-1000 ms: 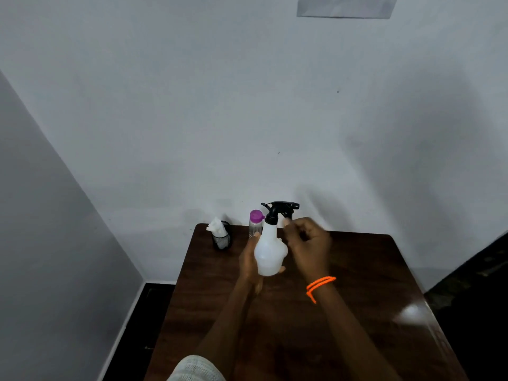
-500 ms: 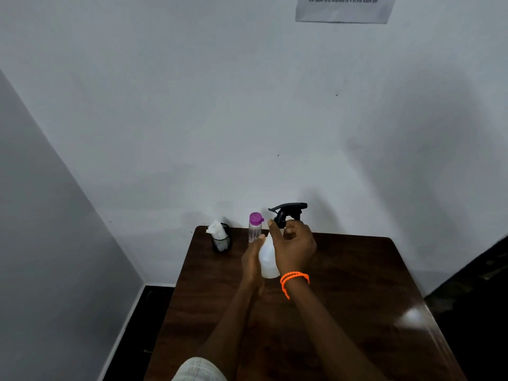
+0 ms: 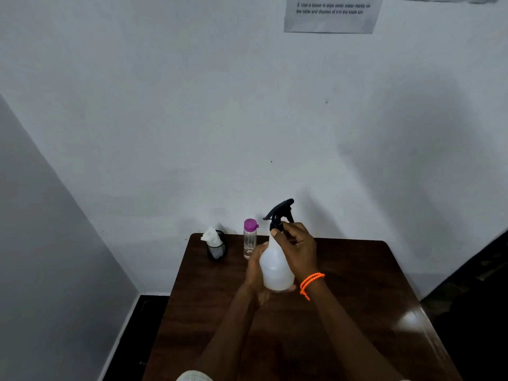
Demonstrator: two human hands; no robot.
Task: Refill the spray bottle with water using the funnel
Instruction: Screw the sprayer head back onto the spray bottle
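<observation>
A white spray bottle (image 3: 275,266) with a black trigger head (image 3: 279,213) is held upright above the dark wooden table (image 3: 354,303). My left hand (image 3: 255,273) grips the bottle's body from the left and below. At the bottle's neck my right hand (image 3: 298,250), with an orange band at the wrist, has its fingers curled round the black collar under the trigger head. A clear water bottle with a purple cap (image 3: 250,239) stands at the table's back edge, just left of the spray bottle. I see no funnel.
A black mesh cup holding white tissue (image 3: 216,244) stands at the table's back left corner. White walls close in behind and on the left. A printed sheet (image 3: 332,13) hangs on the wall high up. The floor drops away dark on both sides.
My right hand went from beside the trigger head onto the neck and stays gripping the collar. The trigger head has turned, its nozzle now tilted up to the right.
</observation>
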